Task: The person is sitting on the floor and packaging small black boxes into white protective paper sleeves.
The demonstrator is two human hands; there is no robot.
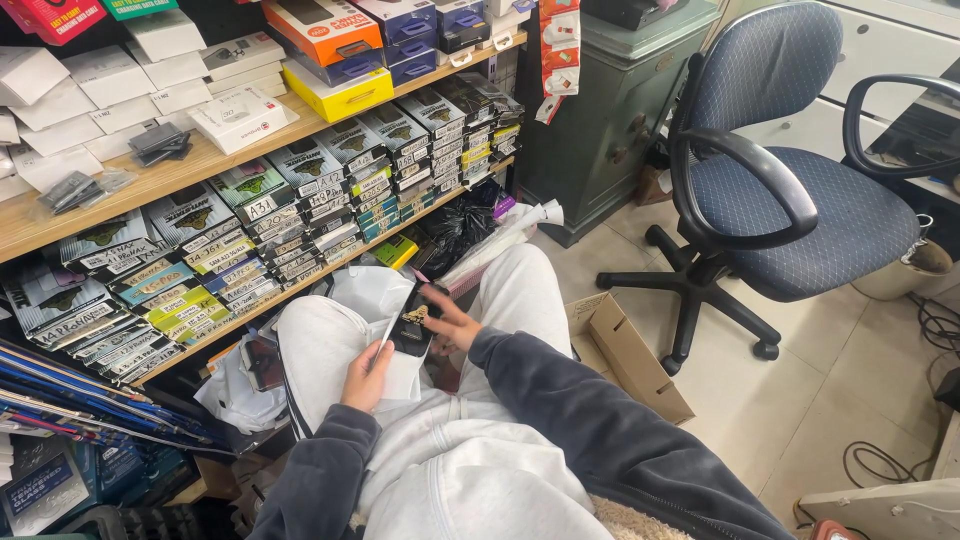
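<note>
Small flat black packet (413,318) with a gold emblem, held upright above the lap, thin white sheet (388,333) just beside it, white plastic bag (372,292) beneath

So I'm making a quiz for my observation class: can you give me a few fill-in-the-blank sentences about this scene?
1. The left hand holds a white ____ over the lap.
2. The right hand touches a small ____ packet with a gold design.
3. The office chair has ____ upholstery.
4. An open cardboard box lies on the tiled ____.

Missing words: sheet; black; blue; floor
</note>
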